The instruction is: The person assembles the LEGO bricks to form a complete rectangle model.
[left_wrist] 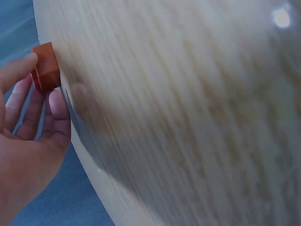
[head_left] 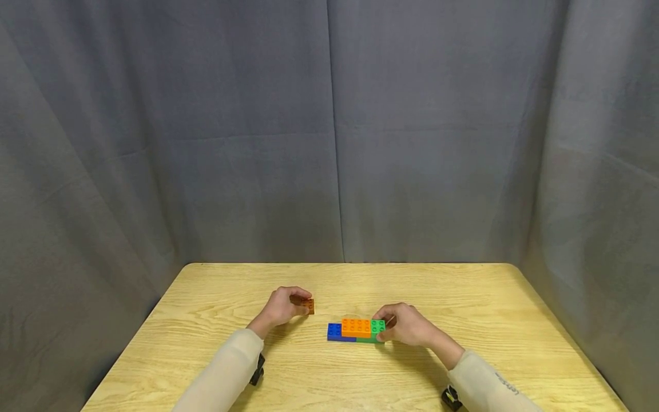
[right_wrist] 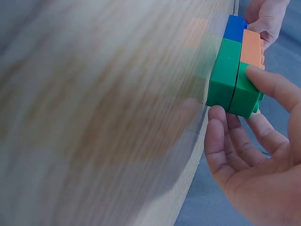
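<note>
My left hand pinches a small brown-orange toy brick between thumb and fingers, close over the table, to the left of a low brick stack. The stack has a blue brick and a long green brick end to end at the bottom. On top sit an orange brick bridging the two and a short green brick at the right end. My right hand grips that right end, its thumb and fingers at the short green brick. Fingers partly cover both held ends.
The wooden table carries the stack near its middle. Grey curtains hang behind it and along both sides. Black wrist straps show under the light sleeves.
</note>
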Tool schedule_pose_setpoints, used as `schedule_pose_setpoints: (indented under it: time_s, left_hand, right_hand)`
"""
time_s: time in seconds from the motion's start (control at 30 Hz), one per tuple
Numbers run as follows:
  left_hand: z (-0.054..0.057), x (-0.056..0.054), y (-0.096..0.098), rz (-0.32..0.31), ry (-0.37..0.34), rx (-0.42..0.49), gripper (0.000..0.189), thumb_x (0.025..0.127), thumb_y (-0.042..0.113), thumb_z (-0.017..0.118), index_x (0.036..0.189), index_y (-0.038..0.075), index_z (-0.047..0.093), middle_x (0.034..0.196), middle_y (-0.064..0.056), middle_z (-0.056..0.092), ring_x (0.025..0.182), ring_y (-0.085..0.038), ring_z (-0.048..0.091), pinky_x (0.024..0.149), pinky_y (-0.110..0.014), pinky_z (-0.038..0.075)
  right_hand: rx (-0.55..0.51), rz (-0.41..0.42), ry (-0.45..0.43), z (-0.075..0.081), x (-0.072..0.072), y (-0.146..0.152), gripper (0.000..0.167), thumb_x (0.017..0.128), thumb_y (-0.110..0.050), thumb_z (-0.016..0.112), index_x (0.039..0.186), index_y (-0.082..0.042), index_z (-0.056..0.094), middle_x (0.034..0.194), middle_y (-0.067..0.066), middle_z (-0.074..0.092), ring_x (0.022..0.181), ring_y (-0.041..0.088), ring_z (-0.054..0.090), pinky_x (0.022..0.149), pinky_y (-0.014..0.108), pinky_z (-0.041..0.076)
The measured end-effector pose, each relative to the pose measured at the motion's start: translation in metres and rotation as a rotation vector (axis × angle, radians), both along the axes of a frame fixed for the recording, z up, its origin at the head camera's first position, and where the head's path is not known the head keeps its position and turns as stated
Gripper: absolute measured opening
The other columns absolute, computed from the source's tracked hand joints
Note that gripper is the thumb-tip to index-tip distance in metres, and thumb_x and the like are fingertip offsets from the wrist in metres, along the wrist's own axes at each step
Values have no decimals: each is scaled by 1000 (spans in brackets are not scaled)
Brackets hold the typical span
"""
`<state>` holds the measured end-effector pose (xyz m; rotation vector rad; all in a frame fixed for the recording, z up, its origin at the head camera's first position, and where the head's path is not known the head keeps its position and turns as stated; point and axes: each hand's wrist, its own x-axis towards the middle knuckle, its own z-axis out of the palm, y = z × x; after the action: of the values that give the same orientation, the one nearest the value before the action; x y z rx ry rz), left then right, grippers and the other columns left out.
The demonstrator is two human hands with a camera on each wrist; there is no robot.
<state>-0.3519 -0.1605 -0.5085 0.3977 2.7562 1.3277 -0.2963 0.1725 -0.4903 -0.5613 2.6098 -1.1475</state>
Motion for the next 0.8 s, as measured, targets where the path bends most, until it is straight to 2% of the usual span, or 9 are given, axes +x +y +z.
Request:
schedule_pose_setpoints:
  time_s: [0.37,0.8]
  left_hand:
    - [-4,0,2,10,-13,-49,34,83,8,80,117,7,73,109,-8,74,98,-21,69,86,-37,57]
    - [-3,4,-2,4,-5,-39,34,81,7,82,114,6,73,108,-9,73,95,-20,67,84,-36,56]
  right_hand:
    - [7,4,16,1,2,1,32,82,-21,83,110,-13,71,98,1,69,86,16,64,75,33,55]
    - [10,8,19,1,1,1,33,82,-20,83,111,-13,71,100,3,68,89,17,64,75,34,56]
